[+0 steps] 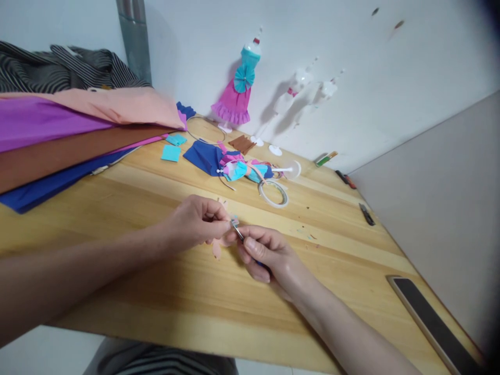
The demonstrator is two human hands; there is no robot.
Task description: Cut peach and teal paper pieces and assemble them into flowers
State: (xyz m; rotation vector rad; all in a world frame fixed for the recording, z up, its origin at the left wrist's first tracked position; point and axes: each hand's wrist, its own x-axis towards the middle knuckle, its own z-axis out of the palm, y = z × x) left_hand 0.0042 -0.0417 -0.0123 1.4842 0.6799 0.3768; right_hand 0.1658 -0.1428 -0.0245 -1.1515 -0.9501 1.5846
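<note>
Near the middle of the wooden table, my right hand (269, 252) is closed around small scissors (237, 230), their metal blades pointing up and left. A dark blue handle shows beneath the palm. My left hand (201, 221) is closed in a pinch at the blade tips; what sits between its fingertips is too small to make out. Just under that hand there is a peach paper scrap (216, 250), partly covered by the fingers. Beyond the hands lies a small doll form (238, 170) dressed in turquoise and pink paper, beside a roll of tape (273, 194).
Folded coloured paper sheets (78, 151) are stacked at left, near turquoise squares (171, 153). Along the wall stand a dressed doll form (244, 78) and two white forms (292, 91). Brown paper (242, 144), a cutter knife (366, 214) and a long dark-topped block (429, 317) lie around.
</note>
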